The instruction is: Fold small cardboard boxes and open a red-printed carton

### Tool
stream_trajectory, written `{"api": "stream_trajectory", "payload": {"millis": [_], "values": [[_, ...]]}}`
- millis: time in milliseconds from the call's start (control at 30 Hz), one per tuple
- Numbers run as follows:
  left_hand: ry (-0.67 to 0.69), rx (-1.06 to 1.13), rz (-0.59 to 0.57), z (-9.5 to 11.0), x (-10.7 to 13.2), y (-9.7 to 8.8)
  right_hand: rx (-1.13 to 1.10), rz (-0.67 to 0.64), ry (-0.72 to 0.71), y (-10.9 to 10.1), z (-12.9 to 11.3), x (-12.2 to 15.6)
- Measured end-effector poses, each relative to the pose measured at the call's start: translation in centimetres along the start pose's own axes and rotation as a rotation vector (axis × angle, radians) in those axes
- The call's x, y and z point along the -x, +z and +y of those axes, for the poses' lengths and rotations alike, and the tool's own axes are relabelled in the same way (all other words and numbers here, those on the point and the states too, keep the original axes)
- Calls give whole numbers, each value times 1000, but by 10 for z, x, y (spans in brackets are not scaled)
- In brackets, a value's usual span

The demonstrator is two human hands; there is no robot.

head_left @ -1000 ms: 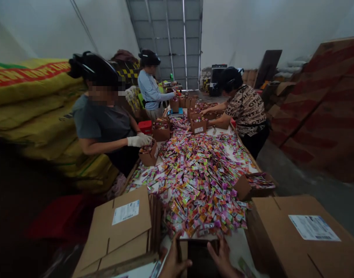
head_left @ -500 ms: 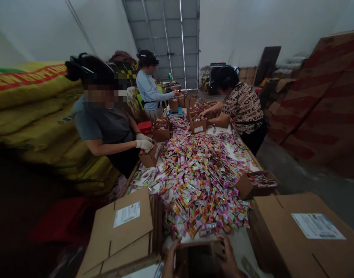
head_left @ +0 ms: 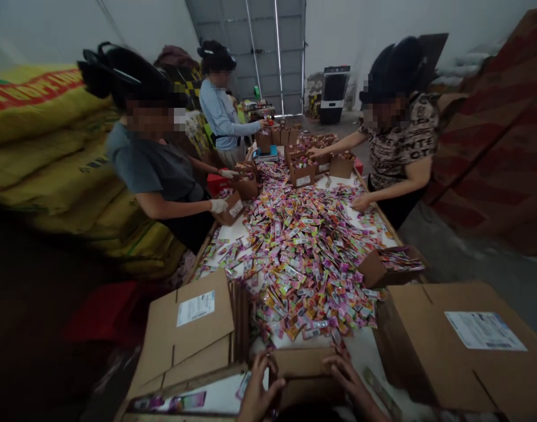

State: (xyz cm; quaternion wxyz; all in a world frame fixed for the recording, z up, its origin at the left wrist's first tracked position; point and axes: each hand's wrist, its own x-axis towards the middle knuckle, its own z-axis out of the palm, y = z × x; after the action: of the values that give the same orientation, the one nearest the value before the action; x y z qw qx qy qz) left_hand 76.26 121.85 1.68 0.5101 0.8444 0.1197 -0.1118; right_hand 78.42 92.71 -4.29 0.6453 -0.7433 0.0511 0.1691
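- Here, item one: a small brown corrugated-cardboard carton (head_left: 304, 366), lying at the near edge of the tabletop (head_left: 365, 357), directly between the two hands and just short of the heap of wrappers.
- Left hand (head_left: 258, 390): fingers curled over the carton's left end, clamped on its edge.
- Right hand (head_left: 350, 381): fingers spread along the carton's right top edge, pressing on it; thumb not visible.
- Handling, as judged: light, thin-walled, stiff along the creases but easily dented on the flat panels; dry, matte surface, unlikely to slip. Best held at opposite ends or corners, where the folds give strength, rather than mid-panel.
- Beyond the fingertips: a wide heap of small, brightly coloured sachets (head_left: 303, 264), pink, yellow and green, loose and slippery-looking.
- Left of the left hand: a stack of flattened brown cartons with a white label (head_left: 193, 328).
- Right of the right hand: a large closed brown shipping box (head_left: 453, 346).
- Farther up the tabletop: three other people filling small cartons.
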Motion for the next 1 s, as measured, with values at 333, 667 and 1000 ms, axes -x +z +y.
{"api": "stream_trajectory", "payload": {"millis": [333, 667, 1000], "values": [[-94, 53, 45, -3, -19, 36, 106, 260, 53, 36, 5, -20], [-13, -26, 57, -19, -16, 40, 76, 73, 30, 15, 43, -8], [447, -834, -419, 23, -13, 43, 83, 135, -24, 18, 44, -11]]}}
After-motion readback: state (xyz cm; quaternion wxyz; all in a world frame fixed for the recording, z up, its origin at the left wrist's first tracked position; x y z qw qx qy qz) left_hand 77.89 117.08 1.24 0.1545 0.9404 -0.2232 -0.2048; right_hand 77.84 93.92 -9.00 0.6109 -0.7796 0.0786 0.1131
